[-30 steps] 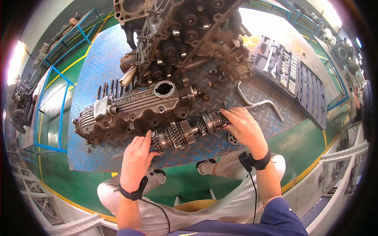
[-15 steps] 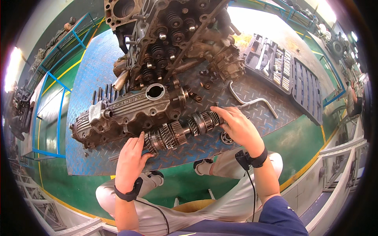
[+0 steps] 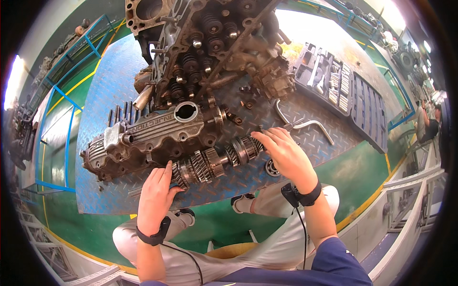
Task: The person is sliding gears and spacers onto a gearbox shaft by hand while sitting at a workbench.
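A long gear shaft (image 3: 214, 161) with several toothed gears lies across the blue tread-plate platform (image 3: 105, 105), just in front of a ribbed grey valve cover (image 3: 152, 138). My left hand (image 3: 155, 195) grips the shaft's left end, fingers curled at the gears. My right hand (image 3: 286, 155) rests over the shaft's right end, fingers spread on it. Behind the cover stands a large dirty engine block (image 3: 210, 52) with exposed valve springs.
A bent steel wrench (image 3: 305, 125) lies right of the shaft. A bearing ring (image 3: 272, 168) sits by my right palm. An open socket-set case (image 3: 338, 90) lies at the right. Blue railings (image 3: 62, 90) run at the left; another person (image 3: 429, 125) stands far right.
The view has tilted so everything sits a little lower. Both hands stay on the gear shaft, the left one shifted slightly rightward along the gears.
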A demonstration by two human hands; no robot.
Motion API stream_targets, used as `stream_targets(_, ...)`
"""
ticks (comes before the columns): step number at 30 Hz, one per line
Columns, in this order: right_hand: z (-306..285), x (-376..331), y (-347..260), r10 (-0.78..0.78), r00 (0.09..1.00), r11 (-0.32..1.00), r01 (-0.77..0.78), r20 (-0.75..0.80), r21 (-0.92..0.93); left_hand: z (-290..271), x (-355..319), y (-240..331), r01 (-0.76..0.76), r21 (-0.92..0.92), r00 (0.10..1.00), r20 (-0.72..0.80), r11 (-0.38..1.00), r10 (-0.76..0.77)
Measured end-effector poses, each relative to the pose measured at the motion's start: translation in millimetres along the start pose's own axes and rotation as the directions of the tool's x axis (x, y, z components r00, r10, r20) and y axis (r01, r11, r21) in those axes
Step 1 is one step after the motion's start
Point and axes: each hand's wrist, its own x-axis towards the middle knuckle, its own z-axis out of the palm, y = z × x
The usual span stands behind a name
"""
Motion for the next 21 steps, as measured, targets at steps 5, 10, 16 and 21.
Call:
stream_targets(5,-9.7,-4.3,6.5,0.017,0.999,0.999,-0.015,0.032,-0.034,6.0,10.8,3.4,-0.029,0.020,0.999,0.042,0.999,0.028)
stream_targets(10,11.9,-7.3,7.3,0.006,1.000,0.998,-0.006,0.001,0.057,1.5,-6.6,-11.6,0.007,-0.006,1.000,0.017,1.000,-0.007)
stream_targets(16,11.4,-8.6,17.4,0.039,0.990,0.998,-0.046,0.133,0.052,-6.2,-7.0,-6.7,0.080,0.018,0.975,0.206,0.997,-0.082)
stream_targets(21,10.0,-14.4,19.4,0.080,0.989,0.993,-0.090,0.128,0.080,-0.1,-10.4,-9.5,0.009,0.024,0.988,0.157,1.000,-0.012)
